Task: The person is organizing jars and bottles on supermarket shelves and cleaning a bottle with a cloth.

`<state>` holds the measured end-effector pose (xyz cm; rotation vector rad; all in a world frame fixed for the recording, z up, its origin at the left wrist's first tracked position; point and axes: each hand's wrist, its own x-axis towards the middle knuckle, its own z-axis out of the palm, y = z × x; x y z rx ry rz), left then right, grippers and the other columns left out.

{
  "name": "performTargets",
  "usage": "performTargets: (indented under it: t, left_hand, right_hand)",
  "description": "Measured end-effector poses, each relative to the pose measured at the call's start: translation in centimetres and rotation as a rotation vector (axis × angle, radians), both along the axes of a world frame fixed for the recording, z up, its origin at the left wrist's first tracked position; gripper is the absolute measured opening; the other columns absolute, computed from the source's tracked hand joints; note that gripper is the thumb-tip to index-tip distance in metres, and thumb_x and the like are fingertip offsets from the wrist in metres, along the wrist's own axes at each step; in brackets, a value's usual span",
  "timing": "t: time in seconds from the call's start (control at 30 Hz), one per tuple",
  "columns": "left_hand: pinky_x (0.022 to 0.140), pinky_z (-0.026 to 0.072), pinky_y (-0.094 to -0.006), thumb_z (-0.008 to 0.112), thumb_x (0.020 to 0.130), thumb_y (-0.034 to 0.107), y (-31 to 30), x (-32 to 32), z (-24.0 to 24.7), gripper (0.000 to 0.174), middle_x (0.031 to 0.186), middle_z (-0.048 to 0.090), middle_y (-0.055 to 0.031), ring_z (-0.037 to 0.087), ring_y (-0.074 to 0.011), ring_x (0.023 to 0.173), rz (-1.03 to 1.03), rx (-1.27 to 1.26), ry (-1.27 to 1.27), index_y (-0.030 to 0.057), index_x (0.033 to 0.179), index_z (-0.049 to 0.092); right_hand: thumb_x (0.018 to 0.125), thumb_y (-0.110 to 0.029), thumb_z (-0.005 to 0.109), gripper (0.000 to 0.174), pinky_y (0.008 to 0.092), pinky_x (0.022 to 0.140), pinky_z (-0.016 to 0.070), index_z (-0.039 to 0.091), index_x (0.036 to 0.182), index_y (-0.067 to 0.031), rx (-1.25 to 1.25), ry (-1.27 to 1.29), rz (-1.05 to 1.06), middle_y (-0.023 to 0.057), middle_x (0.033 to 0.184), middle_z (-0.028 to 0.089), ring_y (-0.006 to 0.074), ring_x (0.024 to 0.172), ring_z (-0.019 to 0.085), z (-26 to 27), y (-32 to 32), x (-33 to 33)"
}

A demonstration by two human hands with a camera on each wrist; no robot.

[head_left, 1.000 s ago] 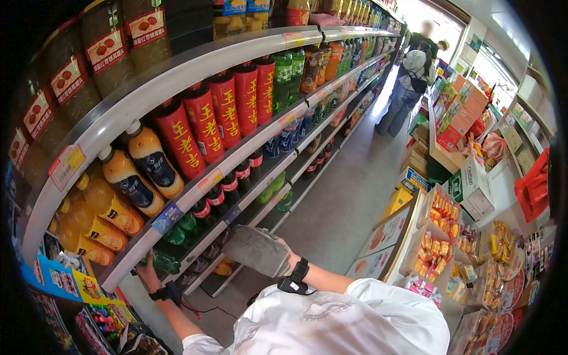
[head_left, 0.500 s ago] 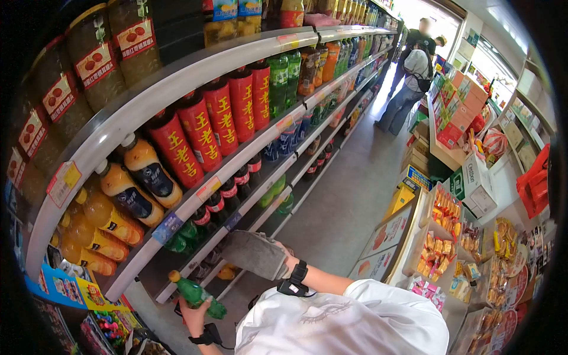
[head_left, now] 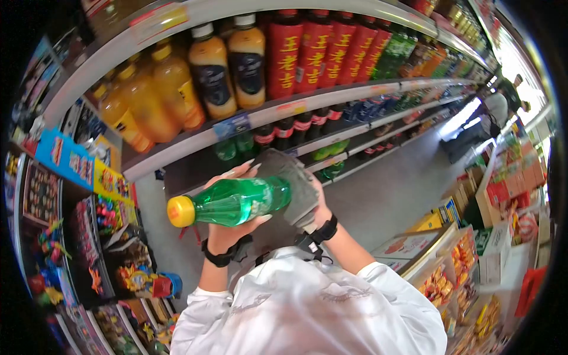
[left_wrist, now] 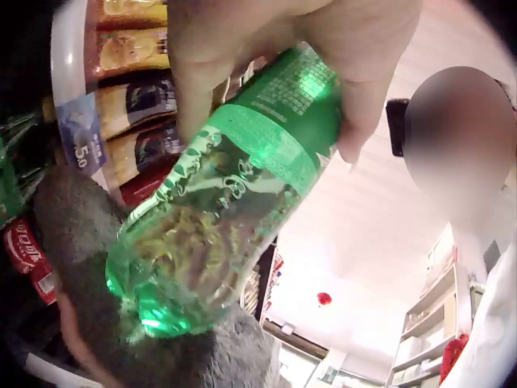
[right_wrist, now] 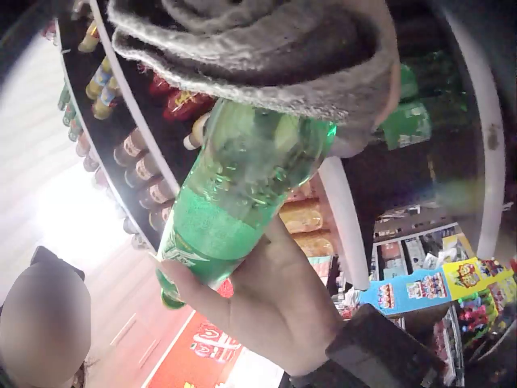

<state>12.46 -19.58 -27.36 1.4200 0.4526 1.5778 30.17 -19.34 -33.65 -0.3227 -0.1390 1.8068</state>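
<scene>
My left hand (head_left: 223, 238) grips a green plastic soda bottle (head_left: 241, 201) round its labelled middle. The bottle lies nearly level in the head view, its yellow cap (head_left: 180, 211) pointing left. A folded grey cloth (head_left: 305, 200) is in my right hand (head_left: 323, 208), which holds it against the base end of the bottle. In the left wrist view the clear ribbed base (left_wrist: 166, 299) meets the cloth. The right wrist view shows the cloth (right_wrist: 266, 56) draped over the bottle's base, with the left thumb lying along the label.
In front runs a drinks shelf (head_left: 195, 131) with orange drinks, red bottles (head_left: 286, 53) and colas (head_left: 284, 131). More green bottles (head_left: 226, 149) stand on the tier below. Toy racks (head_left: 106, 213) are at left, snack bins (head_left: 441, 275) at right. People (head_left: 494, 112) stand down the aisle.
My left hand has drawn the green bottle off the lower shelf and raised it in front of my chest. The cloth has come to its base. The head view has turned left.
</scene>
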Motion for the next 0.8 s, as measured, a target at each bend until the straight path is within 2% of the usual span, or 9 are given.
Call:
performTargets:
  t: [0.1, 0.2, 0.23, 0.33, 0.37, 0.5, 0.73, 0.77, 0.8]
  left_hand:
    - [0.094, 0.0374, -0.0365, 0.083, 0.06, 0.016, -0.3, -0.5, -1.0, 0.075, 0.122, 0.051, -0.0154, 0.052, -0.0247, 0.11, 0.133, 0.16, 0.153, 0.0047, 0.119, 0.039]
    - [0.096, 0.0364, -0.0359, 0.083, 0.062, 0.018, -1.2, -2.2, 0.0, 0.081, 0.121, 0.051, -0.0181, 0.051, -0.0266, 0.112, 0.246, 0.316, 0.634, 0.0054, 0.123, 0.031]
    - [0.095, 0.0386, -0.0376, 0.083, 0.062, 0.02, -1.5, -2.2, 0.4, 0.072, 0.116, 0.055, -0.0179, 0.052, -0.0294, 0.111, 0.284, 0.335, 0.698, 0.0036, 0.117, 0.039]
    - [0.092, 0.0421, -0.0398, 0.084, 0.059, 0.021, -2.0, -0.6, -1.1, 0.073, 0.112, 0.056, -0.0173, 0.054, -0.0311, 0.109, 0.151, 0.305, 0.142, 0.0025, 0.115, 0.041]
    - [0.09, 0.0445, -0.0432, 0.082, 0.061, 0.018, -1.7, -0.8, -1.6, 0.071, 0.113, 0.055, -0.0189, 0.054, -0.0343, 0.107, 0.12, 0.432, 0.216, 0.0048, 0.117, 0.039]
    - [0.101, 0.0247, -0.0584, 0.077, 0.069, 0.014, -3.4, -1.9, -3.4, 0.067, 0.122, 0.048, -0.0197, 0.048, -0.039, 0.114, -0.022, 0.484, 0.293, 0.017, 0.119, 0.033]
    - [0.094, 0.0408, -0.0493, 0.081, 0.063, 0.015, -4.2, 0.9, -0.7, 0.081, 0.115, 0.051, -0.0208, 0.054, -0.0365, 0.106, 0.422, 0.415, 0.288, 0.0131, 0.126, 0.029]
    - [0.09, 0.0451, -0.0438, 0.083, 0.06, 0.015, -4.9, -0.1, 1.6, 0.085, 0.114, 0.052, -0.0207, 0.057, -0.033, 0.102, 0.347, 0.223, 0.551, 0.0071, 0.125, 0.029]
    - [0.095, 0.0406, -0.0402, 0.081, 0.063, 0.018, -3.8, 2.2, -0.2, 0.079, 0.114, 0.053, -0.0195, 0.054, -0.0297, 0.107, 0.448, 0.355, 0.167, 0.001, 0.123, 0.032]
  right_hand:
    - [0.093, -0.025, 0.04, 0.033, 0.0315, 0.087, 0.0465, 0.055, 0.113, -0.003, 0.041, -0.055, 0.024, 0.0079, 0.106, 0.063, 0.0196, 0.095, 0.06, 0.0, 0.8, -0.4]
    - [0.092, -0.029, 0.045, 0.032, 0.0303, 0.086, 0.0455, 0.058, 0.108, -0.0054, 0.081, -0.136, 0.095, 0.0061, 0.103, 0.063, 0.0181, 0.093, 0.059, 0.0, 0.9, -1.5]
    - [0.092, -0.03, 0.045, 0.032, 0.0298, 0.085, 0.0455, 0.058, 0.108, -0.0054, 0.043, -0.153, 0.106, 0.0055, 0.102, 0.063, 0.0171, 0.092, 0.059, -1.1, 1.1, -1.8]
    - [0.093, -0.026, 0.043, 0.029, 0.0277, 0.08, 0.0464, 0.058, 0.105, -0.004, 0.037, -0.215, 0.101, 0.0031, 0.097, 0.063, 0.014, 0.086, 0.058, -2.8, 1.1, -2.3]
    - [0.093, -0.022, 0.043, 0.027, 0.0275, 0.078, 0.0473, 0.057, 0.105, -0.0028, 0.054, -0.255, 0.088, 0.0033, 0.095, 0.062, 0.0138, 0.084, 0.059, -2.1, 1.0, -2.6]
    - [0.094, -0.019, 0.041, 0.025, 0.0253, 0.079, 0.0462, 0.056, 0.104, -0.0006, 0.032, -0.417, 0.155, 0.0031, 0.091, 0.061, 0.011, 0.082, 0.057, 0.9, 0.6, -3.6]
    - [0.096, -0.028, 0.04, 0.036, 0.0243, 0.074, 0.0433, 0.058, 0.099, 0.0032, 0.288, -0.892, -0.056, 0.0021, 0.091, 0.062, 0.0071, 0.081, 0.053, 2.4, 1.0, -3.1]
    - [0.096, -0.028, 0.041, 0.036, 0.0243, 0.074, 0.0432, 0.059, 0.098, 0.0034, 0.373, -0.925, -0.103, 0.0017, 0.09, 0.062, 0.0069, 0.081, 0.053, 2.6, 0.8, -2.4]
    - [0.096, -0.028, 0.04, 0.037, 0.0236, 0.073, 0.0424, 0.059, 0.096, 0.0044, 0.356, -0.867, -0.1, 0.0018, 0.088, 0.062, 0.0065, 0.081, 0.052, 3.0, 1.1, -1.9]
